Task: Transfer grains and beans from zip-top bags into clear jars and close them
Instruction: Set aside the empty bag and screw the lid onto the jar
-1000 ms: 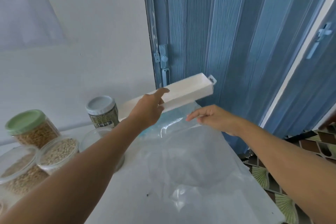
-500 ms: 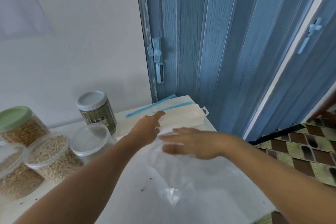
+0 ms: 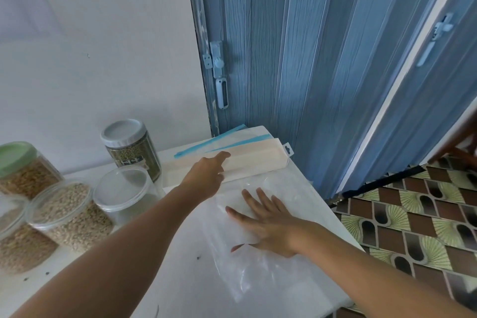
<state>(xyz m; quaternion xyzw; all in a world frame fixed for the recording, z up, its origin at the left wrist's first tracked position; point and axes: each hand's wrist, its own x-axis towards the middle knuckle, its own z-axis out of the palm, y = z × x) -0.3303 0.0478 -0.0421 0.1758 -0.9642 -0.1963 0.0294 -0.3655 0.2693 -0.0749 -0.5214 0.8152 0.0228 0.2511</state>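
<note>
Zip-top bag of clear plastic [image 3: 260, 273] lies flat and empty on the white table [image 3: 180, 279], pressed by the right hand [image 3: 268, 224] with fingers spread straight. Left hand [image 3: 206, 175] rests on a long white box [image 3: 255, 160], fingers extended. Clear lidded jars hold pale grains [image 3: 69, 214]; one (grey-lidded) holds green beans [image 3: 134, 150]; another [image 3: 126, 193] appears empty.

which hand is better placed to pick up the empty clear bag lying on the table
Right. The right hand already lies flat on the clear bag, while the left hand is reaching onto the white box farther back.
</note>
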